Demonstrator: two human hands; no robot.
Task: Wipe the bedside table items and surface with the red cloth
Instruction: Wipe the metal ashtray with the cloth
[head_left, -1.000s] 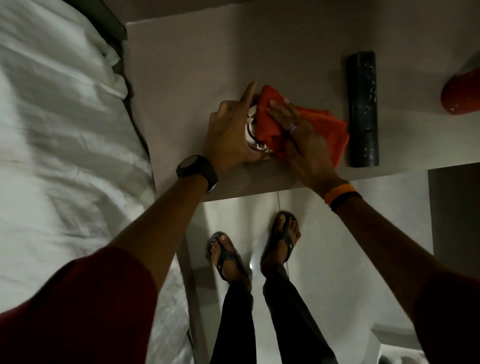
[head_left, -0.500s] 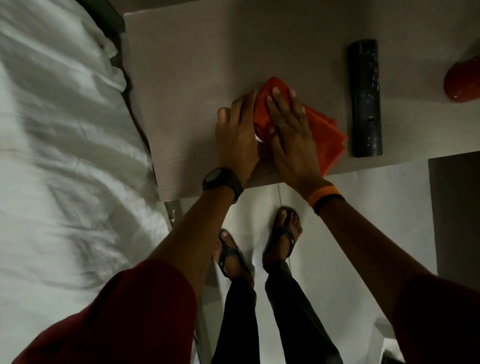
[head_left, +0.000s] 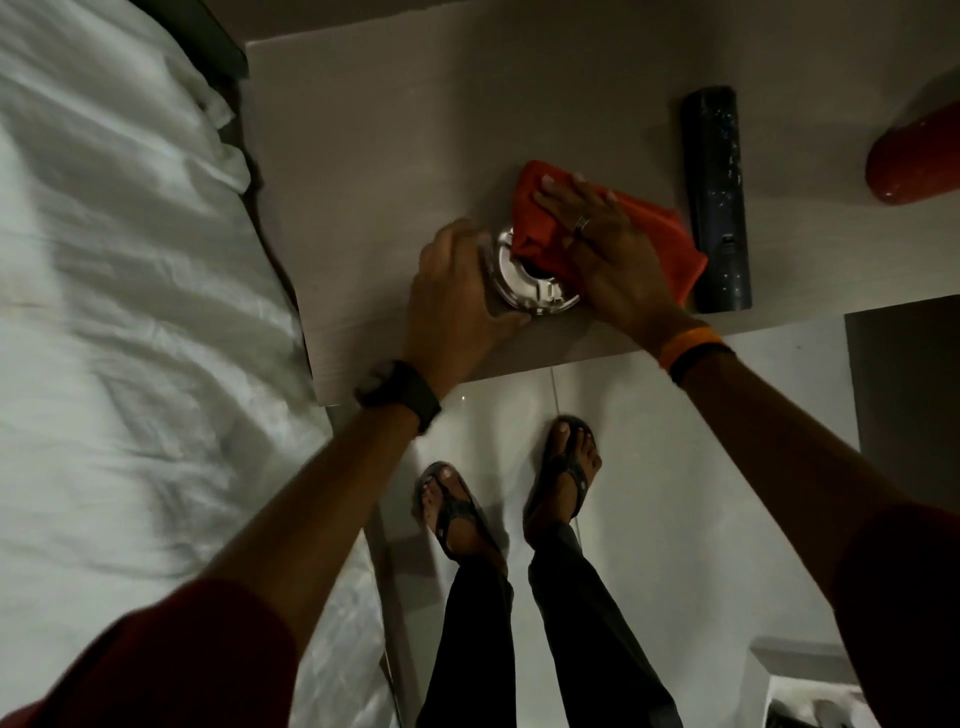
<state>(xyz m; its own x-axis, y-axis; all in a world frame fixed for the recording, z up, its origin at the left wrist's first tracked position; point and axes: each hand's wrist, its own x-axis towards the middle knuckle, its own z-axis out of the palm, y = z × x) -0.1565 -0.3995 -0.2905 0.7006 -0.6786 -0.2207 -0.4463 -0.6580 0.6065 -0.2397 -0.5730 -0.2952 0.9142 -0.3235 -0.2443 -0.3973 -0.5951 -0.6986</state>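
Two hands at work: left hand (head_left: 457, 291) grips the glass ashtray (head_left: 530, 283); right hand (head_left: 602, 244) presses red cloth (head_left: 545, 223) inside; next, rotate it.

Matt red cloth (head_left: 644, 228); glossy clear ashtray (head_left: 524, 283) (glass?); matt woodgrain tabletop (head_left: 374, 156).

The room is dim. A bed with rumpled white sheets (head_left: 114, 312) fills the left of the frame, a dark headboard edge (head_left: 202, 31) at upper left. Glossy pale floor tiles (head_left: 701, 467) cover the lower centre and right, catching soft reflections. A dark panel (head_left: 904, 384) stands at the right edge, something pale and boxy (head_left: 800, 670) at lower right
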